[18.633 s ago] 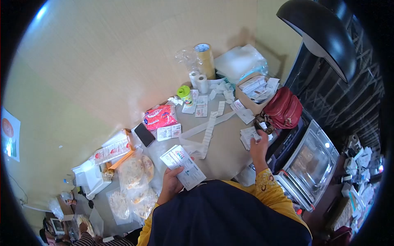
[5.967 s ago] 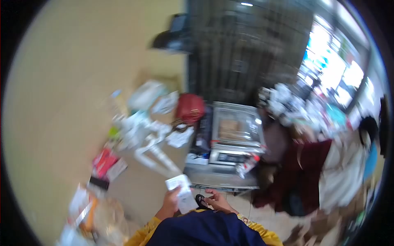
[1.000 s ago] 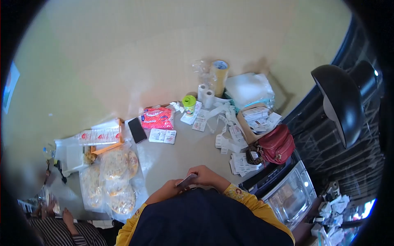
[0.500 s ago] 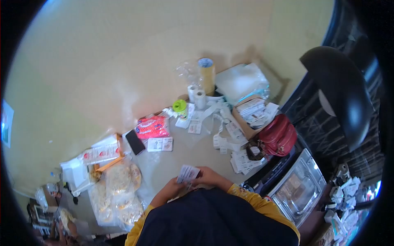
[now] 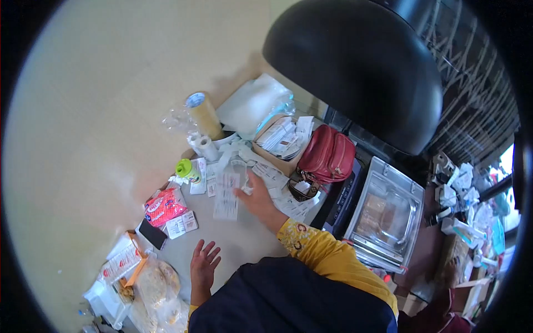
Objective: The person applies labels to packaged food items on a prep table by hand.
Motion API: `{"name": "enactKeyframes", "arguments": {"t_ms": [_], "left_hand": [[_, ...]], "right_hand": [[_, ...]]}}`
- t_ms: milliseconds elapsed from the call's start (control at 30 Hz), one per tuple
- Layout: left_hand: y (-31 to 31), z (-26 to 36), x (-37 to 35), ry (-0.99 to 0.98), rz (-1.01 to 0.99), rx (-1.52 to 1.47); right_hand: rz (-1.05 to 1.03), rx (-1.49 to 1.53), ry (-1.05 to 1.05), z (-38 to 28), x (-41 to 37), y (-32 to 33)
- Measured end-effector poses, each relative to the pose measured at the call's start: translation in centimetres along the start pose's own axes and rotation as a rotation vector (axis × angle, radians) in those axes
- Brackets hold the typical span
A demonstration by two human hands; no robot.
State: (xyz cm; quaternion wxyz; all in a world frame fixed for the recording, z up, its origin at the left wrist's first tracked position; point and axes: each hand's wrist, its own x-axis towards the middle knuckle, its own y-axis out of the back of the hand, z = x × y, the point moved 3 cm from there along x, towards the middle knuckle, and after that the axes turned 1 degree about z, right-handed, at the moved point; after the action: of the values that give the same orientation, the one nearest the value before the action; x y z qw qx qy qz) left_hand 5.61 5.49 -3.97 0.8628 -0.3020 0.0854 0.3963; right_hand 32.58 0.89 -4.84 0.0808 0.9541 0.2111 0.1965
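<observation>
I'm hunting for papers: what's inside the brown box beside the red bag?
The brown box beside the red bag holds white printed papers. Whatever lies beneath the top ones is covered, so I can't tell.

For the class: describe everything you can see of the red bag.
The red bag is deep red and leather-like, with a soft sheen, rounded top and what look like zips along its pouches. Whether every pocket is closed cannot be told. It stands on the table's far right, against a cardboard box and beside a black machine, with a dark patterned strap-like piece below it. Neither the left hand nor right hand touches it.
</observation>
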Motion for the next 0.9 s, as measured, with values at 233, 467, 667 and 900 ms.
{"name": "enactKeyframes", "arguments": {"t_ms": [233, 467, 667, 900], "left_hand": [[-0.1, -1.2, -1.8, 0.068, 0.036, 0.047], [-1.0, -2.3, -3.2, 0.141, 0.032, 0.103], [-1.3, -2.4, -4.6, 0.178, -0.001, 0.151], [1.8, -3.0, -6.1, 0.167, -0.023, 0.051]], "right_hand": [[-0.576, -0.641, -0.281, 3.8, -6.8, 6.7], [-0.078, -0.594, -0.630, 8.0, -9.6, 11.7], [0.173, -0.084, -1.166, 17.4, -11.1, 10.4], [0.144, -0.098, -1.028, 19.8, -10.2, 10.9]]}}
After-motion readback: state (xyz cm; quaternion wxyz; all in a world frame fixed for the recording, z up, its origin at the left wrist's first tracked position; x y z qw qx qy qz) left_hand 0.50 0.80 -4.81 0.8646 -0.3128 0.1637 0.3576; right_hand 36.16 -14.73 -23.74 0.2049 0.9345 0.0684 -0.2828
